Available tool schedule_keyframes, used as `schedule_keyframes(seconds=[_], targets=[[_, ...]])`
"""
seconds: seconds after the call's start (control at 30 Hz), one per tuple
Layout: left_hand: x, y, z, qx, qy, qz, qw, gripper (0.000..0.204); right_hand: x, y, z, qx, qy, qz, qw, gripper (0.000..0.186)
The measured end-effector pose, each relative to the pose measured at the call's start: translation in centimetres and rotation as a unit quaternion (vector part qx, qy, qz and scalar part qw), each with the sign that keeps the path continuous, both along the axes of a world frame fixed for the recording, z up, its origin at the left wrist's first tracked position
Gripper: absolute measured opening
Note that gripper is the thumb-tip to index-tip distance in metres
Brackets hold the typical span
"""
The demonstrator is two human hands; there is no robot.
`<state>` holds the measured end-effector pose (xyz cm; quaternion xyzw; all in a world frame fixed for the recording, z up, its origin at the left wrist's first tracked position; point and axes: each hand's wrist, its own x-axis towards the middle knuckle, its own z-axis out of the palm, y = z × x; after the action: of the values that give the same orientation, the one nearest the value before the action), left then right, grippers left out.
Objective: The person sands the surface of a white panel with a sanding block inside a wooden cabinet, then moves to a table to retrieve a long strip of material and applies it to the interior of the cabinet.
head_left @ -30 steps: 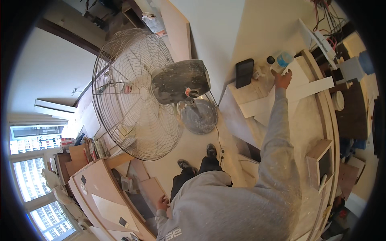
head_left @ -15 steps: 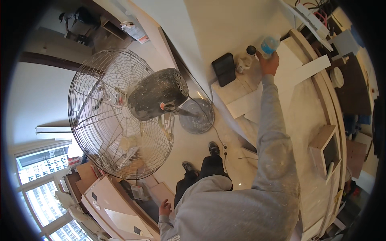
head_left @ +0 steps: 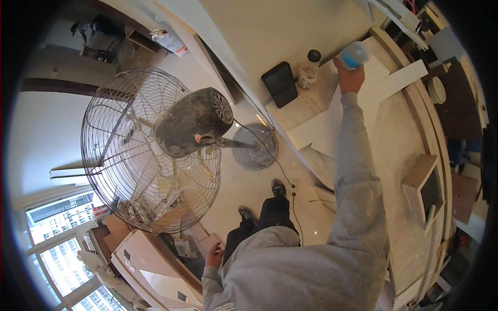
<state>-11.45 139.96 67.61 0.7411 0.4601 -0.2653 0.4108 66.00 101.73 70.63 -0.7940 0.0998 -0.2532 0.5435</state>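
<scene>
My right hand [head_left: 350, 78] is wrapped round a clear water bottle [head_left: 353, 54] with a blue label, at the far end of the cluttered worktop on the right. Just left of it stand a black-capped container [head_left: 313, 57] and a crumpled pale bag [head_left: 307, 77], with a black tablet-like device [head_left: 279, 85] farther left. A long white strip [head_left: 402, 79] lies across the worktop below the bottle. Down beside my left hip, my left hand [head_left: 213, 253] hangs with its fingers apart and loosely bent, holding nothing.
A dusty standing fan [head_left: 192, 122] fills the middle left, its base [head_left: 255, 160] on the floor beside a cord. Pink boards [head_left: 135, 256] lean at lower left near windows. An open wooden box [head_left: 415, 194] sits on the right worktop. What looks like a person [head_left: 97, 30] is in the far room.
My right hand has reached forward, closed round the bottle and tipped it slightly. My view has shifted, so the fan sits farther left in the picture.
</scene>
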Motion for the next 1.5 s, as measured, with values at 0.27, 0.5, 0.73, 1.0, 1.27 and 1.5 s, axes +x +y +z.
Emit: schedule_keyframes(seconds=[0.27, 0.5, 0.73, 1.0, 1.27, 1.5], targets=[[7.2, -2.5, 1.7, 0.001, -0.041, -0.151, 0.988, 0.050, -6.4, -5.4, 5.8, 0.099, -0.110, 0.055, 0.988, 0.047], [19.7, -7.6, 10.0, -0.042, -0.250, -0.318, 0.913, 0.047, -19.0, -5.1, 9.6, 0.085, -0.028, 0.178, 0.980, 0.055], [29.6, -12.9, 21.0, 0.027, -0.396, -0.360, 0.844, 0.058, -32.1, -0.6, 7.5, 0.106, 0.243, 0.507, 0.820, 0.063], [29.9, -11.4, 22.4, -0.084, -0.454, -0.348, 0.816, 0.063, -39.3, 4.9, 5.5, -0.021, 0.172, 0.710, 0.682, 0.081], [26.6, -9.0, 24.0, -0.182, -0.460, -0.213, 0.842, 0.069, -37.8, 9.6, 7.0, -0.023, 0.055, 0.815, 0.577, 0.080], [24.9, -9.2, 25.2, -0.187, -0.480, -0.136, 0.846, 0.058, -38.8, 11.7, 6.2, 0.043, 0.077, 0.845, 0.527, 0.086]])
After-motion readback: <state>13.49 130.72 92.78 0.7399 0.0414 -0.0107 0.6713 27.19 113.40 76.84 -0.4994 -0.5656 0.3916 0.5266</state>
